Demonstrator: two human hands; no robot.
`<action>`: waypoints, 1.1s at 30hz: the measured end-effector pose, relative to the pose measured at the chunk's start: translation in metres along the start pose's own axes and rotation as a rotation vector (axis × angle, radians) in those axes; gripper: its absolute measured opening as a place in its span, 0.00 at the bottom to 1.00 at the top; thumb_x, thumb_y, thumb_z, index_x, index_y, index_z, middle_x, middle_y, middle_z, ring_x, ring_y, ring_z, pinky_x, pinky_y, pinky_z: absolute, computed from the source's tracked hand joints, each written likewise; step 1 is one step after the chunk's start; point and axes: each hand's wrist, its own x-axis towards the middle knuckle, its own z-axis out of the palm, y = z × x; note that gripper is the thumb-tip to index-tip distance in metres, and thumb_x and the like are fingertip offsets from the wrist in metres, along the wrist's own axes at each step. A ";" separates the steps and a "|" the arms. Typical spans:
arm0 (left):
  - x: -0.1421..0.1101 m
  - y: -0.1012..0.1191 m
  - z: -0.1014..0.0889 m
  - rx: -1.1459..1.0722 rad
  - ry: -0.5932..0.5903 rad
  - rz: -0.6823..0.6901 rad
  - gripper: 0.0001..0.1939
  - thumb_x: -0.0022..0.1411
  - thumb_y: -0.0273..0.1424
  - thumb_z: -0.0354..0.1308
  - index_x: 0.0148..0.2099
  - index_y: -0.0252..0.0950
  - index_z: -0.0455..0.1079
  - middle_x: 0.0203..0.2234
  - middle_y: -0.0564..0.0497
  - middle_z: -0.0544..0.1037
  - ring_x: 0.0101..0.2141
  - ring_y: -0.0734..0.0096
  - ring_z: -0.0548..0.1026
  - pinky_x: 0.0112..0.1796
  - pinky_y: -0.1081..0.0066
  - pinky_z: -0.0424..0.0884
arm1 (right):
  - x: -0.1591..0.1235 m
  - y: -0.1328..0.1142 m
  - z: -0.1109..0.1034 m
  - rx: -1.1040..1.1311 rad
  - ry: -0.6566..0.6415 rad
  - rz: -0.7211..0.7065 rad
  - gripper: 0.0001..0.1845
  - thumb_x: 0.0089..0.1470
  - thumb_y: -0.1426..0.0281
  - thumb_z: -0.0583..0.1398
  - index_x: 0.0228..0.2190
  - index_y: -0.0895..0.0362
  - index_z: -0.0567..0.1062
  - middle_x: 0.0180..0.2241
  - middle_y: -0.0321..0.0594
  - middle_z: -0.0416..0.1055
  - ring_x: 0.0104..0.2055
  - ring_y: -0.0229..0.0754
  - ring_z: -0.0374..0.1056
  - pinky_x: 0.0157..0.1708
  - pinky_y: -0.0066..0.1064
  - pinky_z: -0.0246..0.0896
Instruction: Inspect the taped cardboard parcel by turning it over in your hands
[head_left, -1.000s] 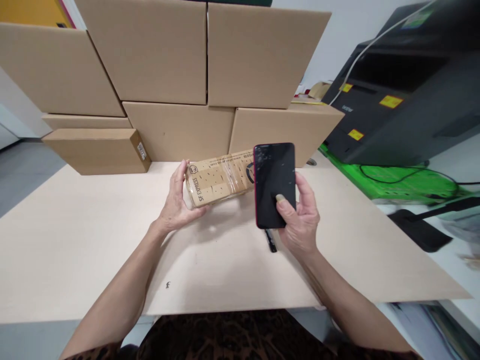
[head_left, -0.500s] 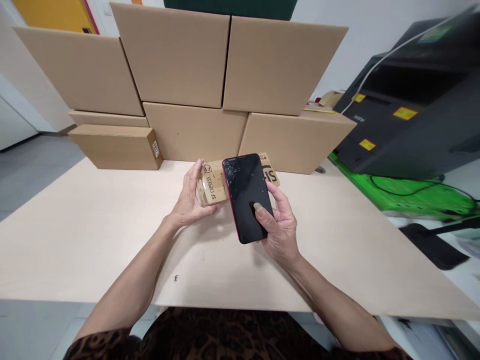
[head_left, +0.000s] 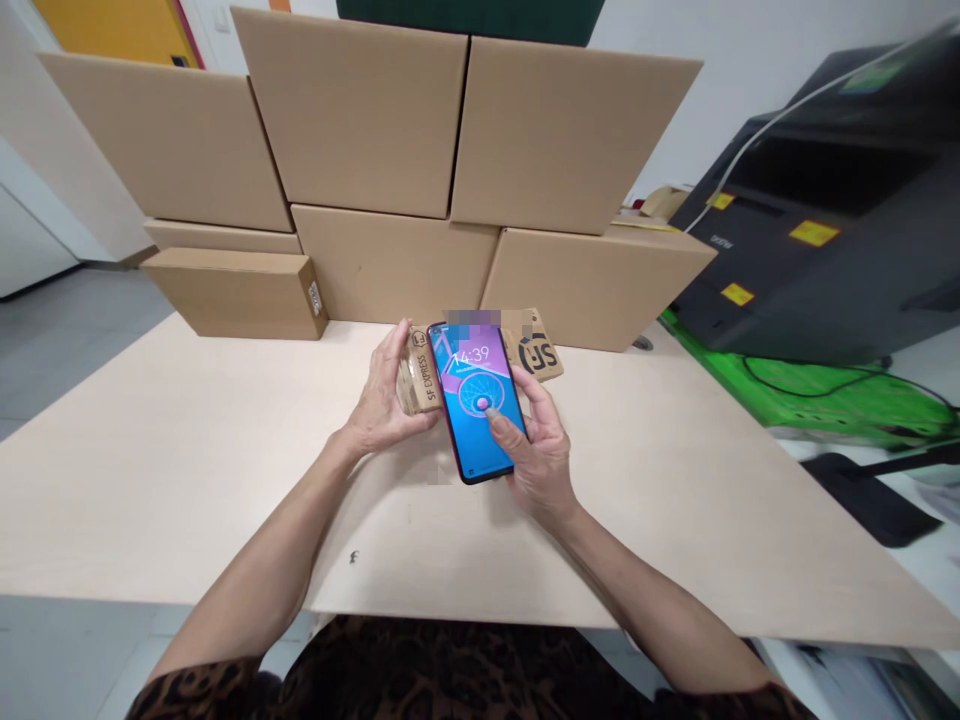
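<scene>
In my right hand (head_left: 541,445) is a smartphone (head_left: 480,440) with a red edge, tilted in front of a small cardboard box. Its screen is lit in blue and purple and reads 14:39, and my right thumb rests on the round mark low on the display. My left hand (head_left: 382,395) grips the left end of that cardboard box (head_left: 541,350), fingers behind and thumb along the near side. The box carries SF Express print and clear tape. The phone hides the middle of the box.
Large cardboard boxes (head_left: 367,110) are stacked along the back of the pale table (head_left: 187,480). A flatter carton (head_left: 232,295) stands at the left. To the right are a black printer (head_left: 810,220), a green surface (head_left: 795,390) under it and a black flat object (head_left: 847,495).
The phone's screen has gone from dark to lit. My right hand has shifted the phone slightly left, uncovering more of the box's right end. My left hand keeps its grip.
</scene>
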 end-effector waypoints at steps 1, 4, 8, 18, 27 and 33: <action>0.000 0.000 0.000 0.001 -0.001 -0.004 0.69 0.53 0.53 0.76 0.82 0.51 0.34 0.78 0.34 0.52 0.74 0.31 0.57 0.68 0.34 0.62 | 0.000 0.000 0.001 0.002 0.006 0.002 0.38 0.49 0.56 0.78 0.59 0.47 0.75 0.47 0.39 0.85 0.43 0.47 0.83 0.44 0.41 0.83; 0.000 0.001 -0.002 0.004 -0.008 -0.014 0.69 0.53 0.53 0.76 0.82 0.52 0.34 0.78 0.35 0.52 0.74 0.31 0.56 0.68 0.33 0.62 | 0.001 -0.001 0.002 0.008 0.007 0.002 0.37 0.50 0.57 0.78 0.58 0.47 0.75 0.47 0.40 0.85 0.45 0.49 0.83 0.44 0.42 0.83; 0.001 0.003 -0.003 0.008 -0.017 -0.006 0.68 0.54 0.52 0.76 0.82 0.53 0.34 0.78 0.36 0.51 0.74 0.31 0.56 0.68 0.32 0.62 | 0.001 -0.001 0.001 -0.004 0.017 -0.002 0.37 0.50 0.56 0.77 0.59 0.46 0.75 0.51 0.41 0.84 0.47 0.49 0.82 0.46 0.43 0.82; 0.004 0.009 -0.006 0.012 -0.031 -0.012 0.69 0.54 0.53 0.76 0.82 0.54 0.32 0.78 0.36 0.51 0.74 0.29 0.57 0.68 0.29 0.61 | 0.012 -0.024 -0.024 -0.059 0.180 -0.110 0.40 0.45 0.54 0.78 0.57 0.44 0.75 0.52 0.41 0.81 0.48 0.50 0.80 0.43 0.42 0.81; 0.004 0.006 -0.006 0.005 -0.028 -0.002 0.71 0.52 0.55 0.77 0.82 0.55 0.32 0.78 0.36 0.51 0.74 0.28 0.56 0.67 0.28 0.61 | 0.068 -0.023 -0.132 -0.212 0.611 -0.124 0.47 0.39 0.50 0.77 0.57 0.52 0.72 0.38 0.37 0.78 0.24 0.36 0.67 0.16 0.25 0.55; 0.003 0.003 -0.006 -0.004 -0.011 0.001 0.71 0.51 0.56 0.77 0.82 0.54 0.34 0.78 0.35 0.51 0.74 0.28 0.56 0.68 0.28 0.60 | 0.089 -0.005 -0.169 -0.254 0.727 0.114 0.33 0.45 0.58 0.76 0.47 0.52 0.69 0.27 0.30 0.73 0.19 0.35 0.65 0.13 0.21 0.51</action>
